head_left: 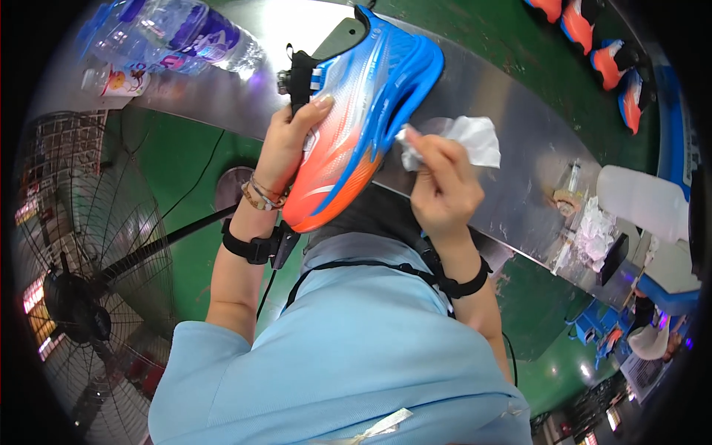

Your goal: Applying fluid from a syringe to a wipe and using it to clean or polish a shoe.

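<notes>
A running shoe [337,126], coloured blue, white and coral orange, is tilted above the metal workbench. My left hand [288,144] grips it around the upper near the opening, thumb on the upper and fingers mostly hidden behind. The blue and orange sole side faces right, toward my other hand. Close beside that sole edge, my right hand [447,178] pinches a crumpled white cloth or tissue [475,141]. The cloth is slightly blurred, and I cannot tell if it touches the shoe. A black strap circles each of my forearms.
Plastic water bottles [185,33] and a small cup [122,81] stand at the bench's far left. On the right lie a white plastic container [641,202], crumpled tissues [593,233] and a small bottle [569,193]. More shoes [578,26] hang or sit at upper right. A large fan [78,304] stands left.
</notes>
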`<state>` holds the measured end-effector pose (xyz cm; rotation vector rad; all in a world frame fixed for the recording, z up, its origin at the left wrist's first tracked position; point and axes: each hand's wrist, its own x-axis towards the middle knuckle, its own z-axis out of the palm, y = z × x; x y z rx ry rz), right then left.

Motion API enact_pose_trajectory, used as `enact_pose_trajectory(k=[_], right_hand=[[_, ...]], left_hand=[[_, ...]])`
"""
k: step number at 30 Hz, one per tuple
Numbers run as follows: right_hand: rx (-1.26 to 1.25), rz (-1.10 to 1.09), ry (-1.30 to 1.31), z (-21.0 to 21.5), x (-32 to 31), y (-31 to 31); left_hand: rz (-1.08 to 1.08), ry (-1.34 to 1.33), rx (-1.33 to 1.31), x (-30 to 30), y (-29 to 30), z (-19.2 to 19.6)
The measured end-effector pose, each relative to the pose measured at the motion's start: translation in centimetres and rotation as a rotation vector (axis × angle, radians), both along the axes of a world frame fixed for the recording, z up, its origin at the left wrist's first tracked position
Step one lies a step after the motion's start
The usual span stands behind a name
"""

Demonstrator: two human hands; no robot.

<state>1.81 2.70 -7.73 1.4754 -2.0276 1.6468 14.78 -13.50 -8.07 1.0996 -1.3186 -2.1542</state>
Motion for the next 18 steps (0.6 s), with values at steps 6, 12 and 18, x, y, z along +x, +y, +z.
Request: enact_pose_trajectory(k=[6, 12, 18], right_hand=[[0.049, -0.052, 0.127, -1.8, -0.3, -1.0], [0.068, -0.057, 0.041, 0.5, -0.1, -0.5], [0.110, -0.029, -0.168, 0.1, 1.0, -0.3]], left_hand=[[-0.040, -0.030, -0.041, -0.3, -0.2, 0.1], [-0.066, -0.061, -0.059, 0.2, -0.2, 0.1], [-0.030, -0.031, -0.077, -0.5, -0.3, -0.3]])
